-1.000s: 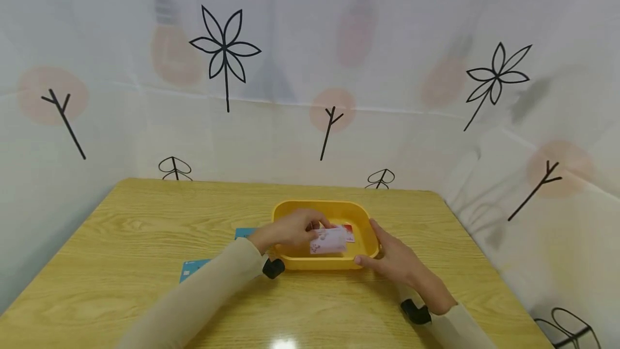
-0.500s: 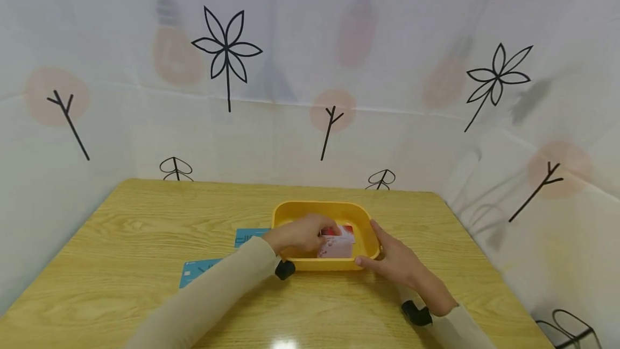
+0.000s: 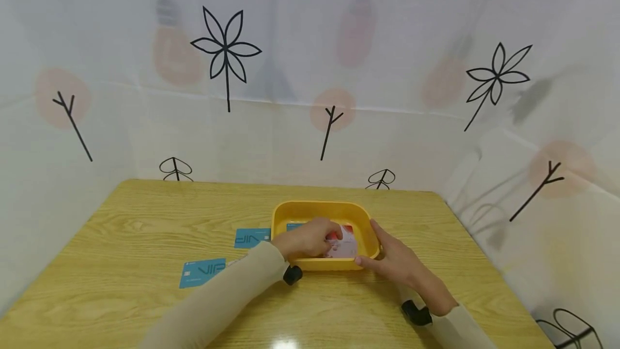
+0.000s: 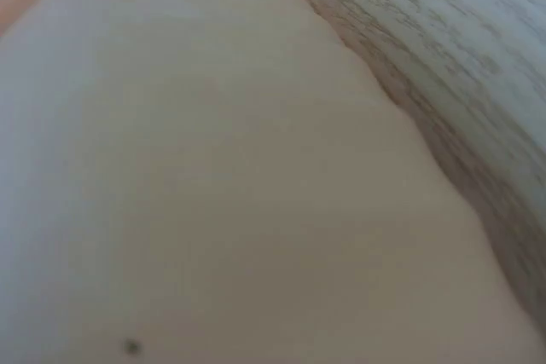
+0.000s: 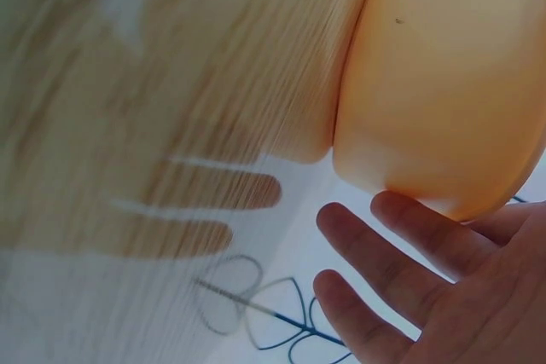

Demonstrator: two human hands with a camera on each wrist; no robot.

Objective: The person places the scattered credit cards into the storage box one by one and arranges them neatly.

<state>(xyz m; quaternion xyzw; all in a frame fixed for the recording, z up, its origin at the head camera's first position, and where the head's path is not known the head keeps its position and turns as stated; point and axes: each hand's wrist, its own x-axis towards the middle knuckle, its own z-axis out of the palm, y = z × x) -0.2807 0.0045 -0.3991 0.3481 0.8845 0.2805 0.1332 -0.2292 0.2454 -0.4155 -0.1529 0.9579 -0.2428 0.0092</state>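
In the head view, a yellow plastic tub (image 3: 319, 265) stands on the wooden table. My left hand (image 3: 310, 237) reaches down into it, thumb and fingers bent at the left edge of a pale pink card (image 3: 345, 246). A red-and-white card (image 3: 348, 228) shows partly behind that card, and a blue card (image 3: 293, 227) peeks out in the tub behind the hand. My right hand (image 3: 393, 256) holds the tub's right end, thumb at the front rim; its other fingers lie along the outer wall in the right wrist view. The left wrist view shows mainly skin, no fingertips.
Two blue cards lie on the table left of the tub: one card (image 3: 252, 237) beside its wall, another card (image 3: 202, 273) nearer me. A pale object partly shows by the left sleeve. A printed white cloth (image 3: 271, 139) hangs behind the table (image 3: 145, 230).
My left hand has lowered the pink card onto the tub's bottom and shifted right, turning it slightly. More of the blue cards shows. My right hand stays at the tub.
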